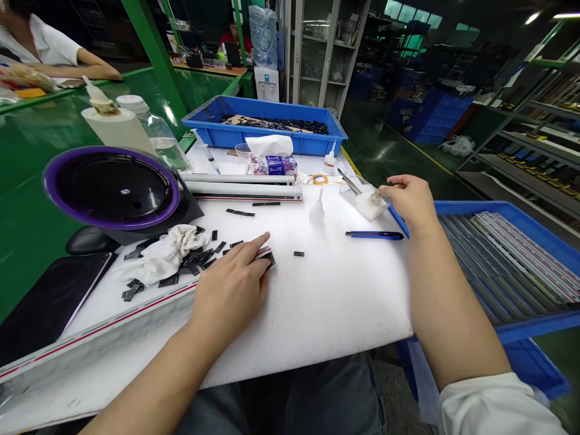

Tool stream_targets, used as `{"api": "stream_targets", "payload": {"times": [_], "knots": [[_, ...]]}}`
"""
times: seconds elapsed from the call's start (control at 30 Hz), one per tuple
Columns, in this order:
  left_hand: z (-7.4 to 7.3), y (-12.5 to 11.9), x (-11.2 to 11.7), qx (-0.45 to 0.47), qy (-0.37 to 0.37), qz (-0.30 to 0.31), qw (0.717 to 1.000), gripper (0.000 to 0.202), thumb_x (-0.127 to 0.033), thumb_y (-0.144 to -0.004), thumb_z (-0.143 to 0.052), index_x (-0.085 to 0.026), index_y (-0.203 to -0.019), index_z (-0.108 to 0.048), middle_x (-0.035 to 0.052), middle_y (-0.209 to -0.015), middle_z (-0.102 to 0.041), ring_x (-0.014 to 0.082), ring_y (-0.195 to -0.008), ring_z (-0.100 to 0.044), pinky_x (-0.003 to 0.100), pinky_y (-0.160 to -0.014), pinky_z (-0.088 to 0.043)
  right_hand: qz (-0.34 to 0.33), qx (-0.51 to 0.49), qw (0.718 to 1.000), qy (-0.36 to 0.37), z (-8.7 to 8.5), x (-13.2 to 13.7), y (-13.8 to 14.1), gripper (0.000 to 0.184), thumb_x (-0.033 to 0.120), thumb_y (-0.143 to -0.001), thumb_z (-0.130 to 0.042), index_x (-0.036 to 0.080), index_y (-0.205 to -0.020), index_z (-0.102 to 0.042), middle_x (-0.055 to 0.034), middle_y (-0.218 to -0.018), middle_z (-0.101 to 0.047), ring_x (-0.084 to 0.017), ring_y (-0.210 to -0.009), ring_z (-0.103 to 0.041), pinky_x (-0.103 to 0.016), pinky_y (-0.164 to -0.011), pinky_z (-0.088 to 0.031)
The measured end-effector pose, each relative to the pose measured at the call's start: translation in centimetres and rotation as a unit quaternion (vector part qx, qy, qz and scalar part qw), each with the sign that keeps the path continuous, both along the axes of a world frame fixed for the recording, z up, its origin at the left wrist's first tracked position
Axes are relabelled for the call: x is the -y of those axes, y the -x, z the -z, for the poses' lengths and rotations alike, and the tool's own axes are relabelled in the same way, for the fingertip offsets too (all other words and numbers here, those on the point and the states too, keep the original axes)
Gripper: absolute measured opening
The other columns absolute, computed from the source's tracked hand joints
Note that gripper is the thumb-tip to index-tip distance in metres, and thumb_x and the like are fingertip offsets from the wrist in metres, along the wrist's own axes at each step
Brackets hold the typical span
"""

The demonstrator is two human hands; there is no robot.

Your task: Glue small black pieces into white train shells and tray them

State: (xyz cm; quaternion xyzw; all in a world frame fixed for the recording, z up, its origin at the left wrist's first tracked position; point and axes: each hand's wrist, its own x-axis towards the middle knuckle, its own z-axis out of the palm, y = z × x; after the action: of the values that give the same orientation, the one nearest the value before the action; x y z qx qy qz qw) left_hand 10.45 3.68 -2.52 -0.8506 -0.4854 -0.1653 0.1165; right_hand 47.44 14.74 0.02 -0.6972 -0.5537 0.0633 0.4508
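My left hand (233, 287) lies on the white foam work surface (326, 290), its fingers closed over the end of a long white strip with a red line (113, 329), where a small black piece (269, 258) sits. My right hand (410, 199) reaches to a small clear tray (366, 204) at the far right and pinches a thin tool (377, 194) over it. A pile of small black pieces (199, 257) and a crumpled white cloth (165, 254) lie left of my left hand. A blue utility knife (374, 235) rests below the tray.
A purple-rimmed black dish (111, 187), two white bars (244, 187), a tissue pack (272, 157), a small glue bottle (330, 162) and a blue bin (267, 124) stand at the back. A blue crate of long strips (512, 260) sits on the right. Another person sits far left (45, 45).
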Motion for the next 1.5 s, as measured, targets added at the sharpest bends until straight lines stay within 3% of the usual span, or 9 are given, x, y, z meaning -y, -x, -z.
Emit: {"api": "stream_targets", "payload": {"times": [0.3, 0.43, 0.5, 0.67, 0.8, 1.1, 1.23, 1.37, 1.5], "knots": [[-0.3, 0.2, 0.0, 0.010, 0.008, -0.007, 1.000, 0.024, -0.019, -0.087, -0.052, -0.023, -0.083, -0.075, -0.0017, -0.138, -0.059, 0.0240, -0.108, -0.065, 0.037, -0.073, -0.055, 0.117, 0.040, 0.991, -0.050, -1.2, 0.8, 1.8, 0.015, 0.030, -0.071, -0.074, 0.018, -0.063, -0.068, 0.0017, -0.054, -0.056, -0.015, -0.055, -0.051, -0.032, -0.063, -0.041], [-0.6, 0.0, 0.0, 0.010, 0.029, -0.022, 0.999, 0.025, -0.020, -0.087, -0.052, -0.025, -0.083, -0.076, -0.0037, -0.139, -0.059, 0.0238, -0.110, -0.064, 0.036, -0.064, -0.053, 0.125, -0.017, 0.948, -0.293, -2.5, 2.4, 4.2, 0.017, 0.029, -0.075, -0.070, 0.019, -0.065, -0.061, 0.0028, -0.058, -0.050, -0.013, -0.054, -0.046, -0.030, -0.057, -0.038], [-0.7, 0.0, 0.0, 0.007, 0.044, -0.027, 0.999, 0.025, -0.020, -0.087, -0.052, -0.025, -0.084, -0.076, -0.0043, -0.140, -0.058, 0.0236, -0.111, -0.063, 0.035, -0.063, -0.053, 0.028, -0.114, 0.928, -0.354, -2.6, 3.9, 7.2, 0.017, 0.030, -0.077, -0.070, 0.019, -0.068, -0.059, 0.0032, -0.060, -0.050, -0.011, -0.051, -0.043, -0.029, -0.052, -0.036], [-0.7, -0.1, 0.1, 0.014, 0.061, -0.038, 0.997, 0.024, -0.021, -0.087, -0.053, -0.026, -0.086, -0.076, -0.0040, -0.141, -0.058, 0.0237, -0.114, -0.062, 0.034, -0.061, -0.053, -0.297, -0.183, 0.916, -0.198, -0.6, 8.3, 15.4, 0.012, 0.027, -0.081, -0.070, 0.021, -0.072, -0.066, 0.0021, -0.062, -0.055, -0.011, -0.054, -0.047, -0.027, -0.050, -0.037], [-0.6, -0.1, 0.1, 0.015, 0.059, -0.040, 0.997, 0.023, -0.021, -0.086, -0.054, -0.026, -0.087, -0.076, -0.0034, -0.140, -0.058, 0.0247, -0.114, -0.062, 0.035, -0.061, -0.053, -0.367, -0.152, 0.909, -0.126, 0.7, 9.6, 17.8, 0.009, 0.022, -0.082, -0.072, 0.021, -0.074, -0.069, 0.0014, -0.063, -0.057, -0.011, -0.057, -0.048, -0.028, -0.051, -0.036], [-0.6, 0.1, 0.1, 0.021, 0.049, -0.034, 0.998, 0.025, -0.022, -0.088, -0.052, -0.026, -0.087, -0.076, -0.0047, -0.139, -0.059, 0.0232, -0.113, -0.063, 0.034, -0.058, -0.053, -0.374, -0.132, 0.915, -0.076, 1.2, 9.2, 18.4, 0.012, 0.024, -0.082, -0.073, 0.020, -0.072, -0.070, 0.0031, -0.061, -0.051, -0.010, -0.056, -0.044, -0.027, -0.054, -0.036], [-0.9, 0.1, -0.1, 0.015, 0.065, -0.036, 0.997, 0.027, -0.023, -0.088, -0.050, -0.027, -0.087, -0.077, -0.0061, -0.141, -0.057, 0.0232, -0.114, -0.063, 0.035, -0.062, -0.054, -0.330, -0.241, 0.908, -0.090, 0.5, 8.2, 17.4, 0.014, 0.031, -0.081, -0.073, 0.020, -0.075, -0.069, 0.0032, -0.062, -0.053, -0.009, -0.055, -0.046, -0.026, -0.051, -0.036], [-1.7, 0.3, -0.8, 0.010, 0.114, -0.048, 0.992, 0.030, -0.025, -0.088, -0.048, -0.030, -0.090, -0.077, -0.0109, -0.142, -0.055, 0.0242, -0.117, -0.061, 0.036, -0.064, -0.055, -0.225, -0.361, 0.890, -0.166, -1.2, 5.5, 13.8, 0.030, 0.042, -0.079, -0.075, 0.021, -0.069, -0.057, 0.0084, -0.050, -0.038, -0.007, -0.043, -0.032, -0.023, -0.042, -0.027], [-2.1, 0.7, -1.7, 0.014, 0.162, -0.057, 0.985, 0.031, -0.030, -0.087, -0.047, -0.034, -0.094, -0.077, -0.0135, -0.143, -0.053, 0.0260, -0.115, -0.063, 0.038, -0.074, -0.056, -0.112, -0.346, 0.898, -0.248, -2.2, 2.4, 7.5, 0.037, 0.046, -0.086, -0.065, 0.024, -0.067, -0.041, 0.0096, -0.051, -0.031, -0.007, -0.041, -0.027, -0.024, -0.040, -0.023]]}}
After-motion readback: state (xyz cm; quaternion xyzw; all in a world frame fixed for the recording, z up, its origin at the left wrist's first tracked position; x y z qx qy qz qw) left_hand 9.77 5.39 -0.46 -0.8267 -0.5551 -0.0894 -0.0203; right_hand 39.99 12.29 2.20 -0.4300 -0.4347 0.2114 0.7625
